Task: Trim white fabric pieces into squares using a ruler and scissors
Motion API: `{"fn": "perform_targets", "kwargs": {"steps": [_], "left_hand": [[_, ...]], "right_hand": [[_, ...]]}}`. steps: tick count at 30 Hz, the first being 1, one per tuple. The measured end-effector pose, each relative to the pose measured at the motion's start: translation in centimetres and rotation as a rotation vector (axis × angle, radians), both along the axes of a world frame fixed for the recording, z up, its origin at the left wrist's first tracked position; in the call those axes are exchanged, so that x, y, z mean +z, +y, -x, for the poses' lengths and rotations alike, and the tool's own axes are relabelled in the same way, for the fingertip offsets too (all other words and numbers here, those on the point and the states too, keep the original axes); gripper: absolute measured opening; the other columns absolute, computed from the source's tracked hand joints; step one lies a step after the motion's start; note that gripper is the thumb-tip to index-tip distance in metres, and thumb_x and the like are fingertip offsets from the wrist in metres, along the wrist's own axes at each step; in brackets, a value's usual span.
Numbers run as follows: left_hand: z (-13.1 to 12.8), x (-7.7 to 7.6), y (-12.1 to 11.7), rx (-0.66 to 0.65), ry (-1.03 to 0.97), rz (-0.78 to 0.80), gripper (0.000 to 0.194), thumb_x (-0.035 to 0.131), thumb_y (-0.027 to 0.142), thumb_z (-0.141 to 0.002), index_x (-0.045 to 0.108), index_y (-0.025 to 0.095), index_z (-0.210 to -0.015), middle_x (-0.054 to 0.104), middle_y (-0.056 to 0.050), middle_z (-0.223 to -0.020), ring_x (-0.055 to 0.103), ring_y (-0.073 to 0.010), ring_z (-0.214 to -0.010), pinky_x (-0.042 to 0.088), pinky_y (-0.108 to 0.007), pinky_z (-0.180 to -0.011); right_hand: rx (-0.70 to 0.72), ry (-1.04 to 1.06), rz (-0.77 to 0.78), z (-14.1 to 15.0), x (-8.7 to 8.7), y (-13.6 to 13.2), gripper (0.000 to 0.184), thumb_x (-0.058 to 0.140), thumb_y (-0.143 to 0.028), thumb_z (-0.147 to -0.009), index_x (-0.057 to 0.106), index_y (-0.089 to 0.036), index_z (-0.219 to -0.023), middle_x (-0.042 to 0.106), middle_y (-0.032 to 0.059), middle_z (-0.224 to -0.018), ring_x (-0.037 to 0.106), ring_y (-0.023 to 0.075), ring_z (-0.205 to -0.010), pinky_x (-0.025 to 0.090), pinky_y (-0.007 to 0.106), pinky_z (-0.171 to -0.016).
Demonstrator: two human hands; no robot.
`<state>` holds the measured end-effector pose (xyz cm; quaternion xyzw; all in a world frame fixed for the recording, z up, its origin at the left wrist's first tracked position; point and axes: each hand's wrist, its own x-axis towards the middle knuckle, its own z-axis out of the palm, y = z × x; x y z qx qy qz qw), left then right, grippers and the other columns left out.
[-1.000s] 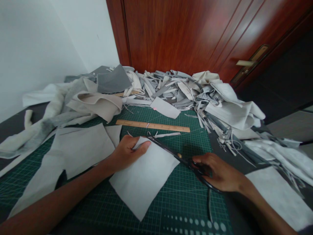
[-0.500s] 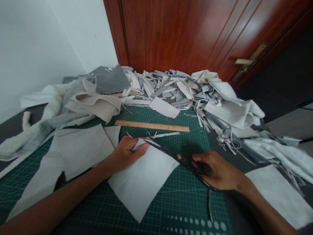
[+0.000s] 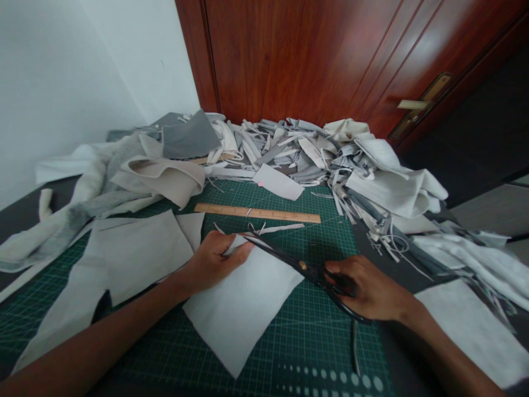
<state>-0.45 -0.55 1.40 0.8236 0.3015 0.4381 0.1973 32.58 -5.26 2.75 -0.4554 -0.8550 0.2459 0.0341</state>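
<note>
My left hand pinches the upper left corner of a white piece of fabric, thumb on top. The piece hangs toward me over the green cutting mat. In my right hand is a pair of black-handled scissors, fingers wrapped through the loops. The blades lie along the fabric's upper edge, and their tips reach my left thumb. Just beyond the blades, a thin white offcut strip rests on the mat.
A wooden ruler lies across the mat. Behind it, a heap of grey and white scraps runs along the brown door. Larger pale fabric pieces are at left, and another white piece is at right.
</note>
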Motion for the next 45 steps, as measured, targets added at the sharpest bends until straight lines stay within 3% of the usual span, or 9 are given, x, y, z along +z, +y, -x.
{"fn": "perform_targets", "kwargs": {"steps": [26,45], "left_hand": [[0.11,0.02,-0.24,0.042,0.051,0.018,0.043,0.056,0.020,-0.094,0.044,0.018,-0.053,0.037,0.008,-0.045,0.038,-0.0047,-0.037,0.026,-0.017,-0.039],[0.18,0.21,-0.35,0.037,0.070,0.073,0.043,0.054,0.022,-0.095,0.042,0.018,-0.054,0.037,0.008,-0.046,0.039,-0.0055,-0.038,0.028,-0.017,-0.040]], "right_hand": [[-0.001,0.014,-0.168,-0.05,-0.05,-0.37,0.010,0.064,-0.023,-0.081,0.064,-0.022,-0.071,0.067,0.0015,-0.062,0.064,0.0173,-0.062,0.043,0.029,-0.066],[-0.029,0.064,-0.126,-0.26,-0.33,-0.25,0.018,0.065,-0.030,-0.086,0.064,-0.023,-0.069,0.062,-0.0004,-0.058,0.058,0.0159,-0.059,0.042,0.026,-0.061]]}}
